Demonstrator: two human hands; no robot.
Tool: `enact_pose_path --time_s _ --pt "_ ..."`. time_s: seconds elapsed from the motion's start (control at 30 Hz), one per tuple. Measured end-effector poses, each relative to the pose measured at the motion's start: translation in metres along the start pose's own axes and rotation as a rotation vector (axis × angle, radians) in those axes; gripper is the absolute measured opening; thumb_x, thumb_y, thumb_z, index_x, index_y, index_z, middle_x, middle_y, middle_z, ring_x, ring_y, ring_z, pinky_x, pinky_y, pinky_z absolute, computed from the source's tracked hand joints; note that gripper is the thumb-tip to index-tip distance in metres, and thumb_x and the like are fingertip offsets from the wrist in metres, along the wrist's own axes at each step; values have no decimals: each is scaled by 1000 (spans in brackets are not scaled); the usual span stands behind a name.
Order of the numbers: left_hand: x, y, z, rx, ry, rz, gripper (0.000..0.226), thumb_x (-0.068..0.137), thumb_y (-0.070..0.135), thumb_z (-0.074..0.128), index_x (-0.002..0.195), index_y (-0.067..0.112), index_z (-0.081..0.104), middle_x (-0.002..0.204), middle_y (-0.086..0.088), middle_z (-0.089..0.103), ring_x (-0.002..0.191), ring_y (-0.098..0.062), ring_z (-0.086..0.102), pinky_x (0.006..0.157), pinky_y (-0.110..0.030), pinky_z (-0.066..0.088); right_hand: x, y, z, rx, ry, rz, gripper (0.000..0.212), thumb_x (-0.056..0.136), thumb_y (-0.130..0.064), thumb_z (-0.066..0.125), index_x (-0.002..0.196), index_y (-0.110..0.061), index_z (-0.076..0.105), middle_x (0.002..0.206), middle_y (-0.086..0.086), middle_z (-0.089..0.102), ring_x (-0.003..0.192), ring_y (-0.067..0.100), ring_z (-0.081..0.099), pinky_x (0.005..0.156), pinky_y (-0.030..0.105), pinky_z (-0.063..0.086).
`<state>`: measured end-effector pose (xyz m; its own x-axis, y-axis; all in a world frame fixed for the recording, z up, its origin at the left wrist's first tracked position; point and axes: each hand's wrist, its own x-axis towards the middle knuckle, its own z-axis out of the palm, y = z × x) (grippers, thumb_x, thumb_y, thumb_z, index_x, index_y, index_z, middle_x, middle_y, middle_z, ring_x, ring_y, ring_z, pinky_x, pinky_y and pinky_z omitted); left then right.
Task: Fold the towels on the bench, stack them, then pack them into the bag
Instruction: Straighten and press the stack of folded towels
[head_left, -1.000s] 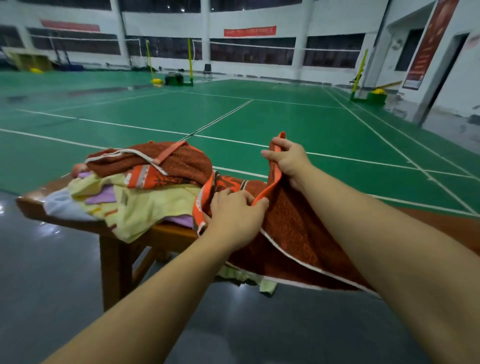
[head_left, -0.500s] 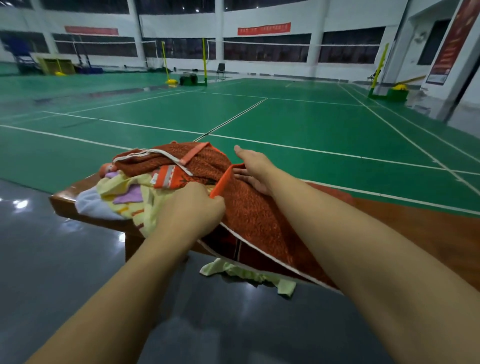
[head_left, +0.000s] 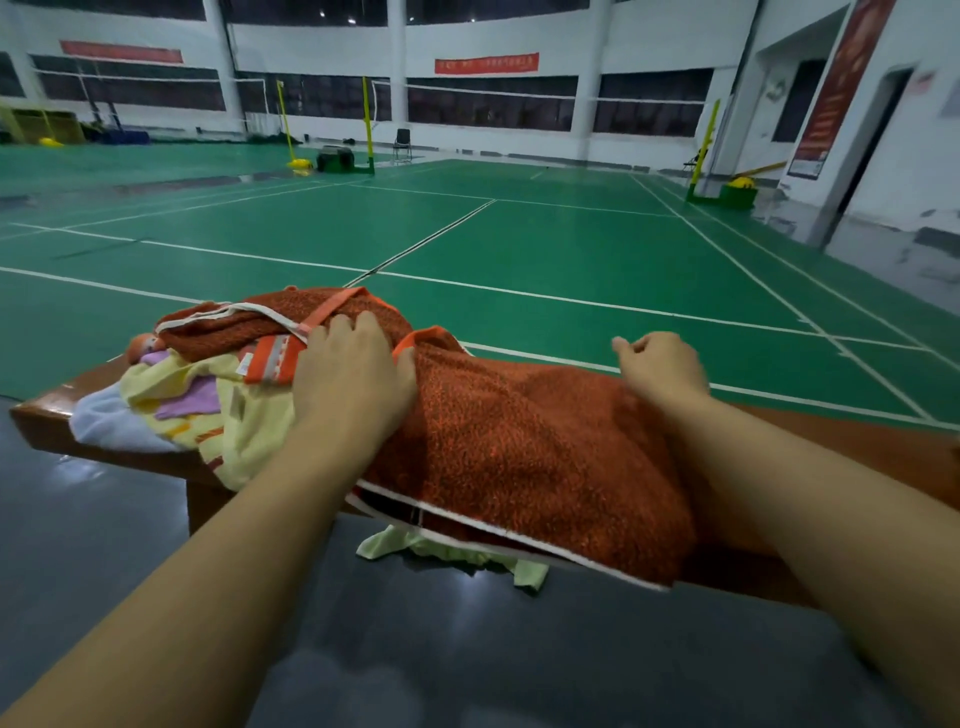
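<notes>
A rust-orange towel (head_left: 524, 447) with white edging lies folded across the wooden bench (head_left: 857, 441), its near edge hanging over the front. My left hand (head_left: 353, 374) rests flat on its left end, fingers spread, touching the orange hem. My right hand (head_left: 660, 364) hovers over the towel's far right part, fingers loosely curled, holding nothing. To the left lies a heap of towels: another rust-orange one (head_left: 270, 325) on top, a pale yellow patterned one (head_left: 249, 426) below, and a white one (head_left: 109, 421). No bag is in view.
A light green cloth (head_left: 447, 551) hangs below the folded towel at the bench's front. Dark glossy floor lies between me and the bench. Beyond it stretches a green badminton court with yellow net posts (head_left: 368, 124) and a chair (head_left: 402, 145).
Both hands let go of the towel's orange hem after laying it over. My left hand now lies flat on the towel's left end. My right hand has moved right, away from the fold.
</notes>
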<state>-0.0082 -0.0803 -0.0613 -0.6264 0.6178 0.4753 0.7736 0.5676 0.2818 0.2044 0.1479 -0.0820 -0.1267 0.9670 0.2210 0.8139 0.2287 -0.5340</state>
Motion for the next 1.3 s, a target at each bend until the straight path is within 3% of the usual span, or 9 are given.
enact_pose_path --time_s 0.2,0.3,0.4,0.57,0.67,0.83,1.03,1.17,1.3 --pt "32 21 27 -148 -130 -35 44 90 47 67 113 9 64 117 -20 66 112 -42 59 95 -46 49 -13 42 -23 -351 -267 106 77 77 -84 51 81 -9 71 90 5 77 84 27 71 87 35 55" --pt "34 21 40 -75 -150 -152 67 88 50 71 130 2 51 135 -25 52 127 -43 47 103 -48 42 -23 38 -21 -265 -321 87 63 79 -73 66 72 -10 66 68 2 72 67 24 69 78 32 55" --pt "35 24 39 -50 -184 -209 80 84 48 77 138 -1 46 142 -24 45 133 -41 42 104 -49 42 -29 35 -18 -238 -320 44 53 78 -61 76 83 -10 60 85 7 68 86 30 68 74 33 50" --pt "39 21 33 78 -288 -142 63 83 48 78 127 7 59 134 -22 58 125 -42 52 97 -46 46 -36 43 -17 8 -258 4 45 87 -48 73 66 -13 57 66 9 57 69 29 54 59 35 36" --pt "41 22 34 35 -276 -116 56 86 47 74 122 7 62 129 -22 61 121 -43 55 94 -46 47 -36 55 -16 325 -232 59 36 87 -44 76 83 -10 65 77 7 63 68 22 55 62 33 38" --pt "50 32 29 -271 -321 -176 65 88 58 65 118 1 65 122 -24 65 111 -41 61 94 -43 49 -27 83 -15 815 -252 232 47 77 -25 86 117 -7 67 110 16 73 99 31 69 90 44 57" --pt "41 57 24 -795 -322 -251 33 92 38 72 92 5 73 57 0 61 45 -12 51 51 -28 41 -29 103 -45 1175 -171 320 28 84 -4 77 107 -14 62 92 18 71 64 20 69 61 32 59" --pt "35 77 34 -1212 -312 -280 29 86 16 78 112 12 66 99 -11 74 72 -16 66 78 -38 60 -24 108 -67 1272 -66 285 28 87 -1 73 111 -13 66 78 12 74 56 16 69 54 29 60" --pt "32 100 27 -1356 -305 -145 38 93 7 69 126 23 57 96 3 71 61 1 65 43 -16 48 -18 106 -94 1291 35 155 26 90 3 68 110 -15 69 94 13 73 71 19 71 67 34 62"
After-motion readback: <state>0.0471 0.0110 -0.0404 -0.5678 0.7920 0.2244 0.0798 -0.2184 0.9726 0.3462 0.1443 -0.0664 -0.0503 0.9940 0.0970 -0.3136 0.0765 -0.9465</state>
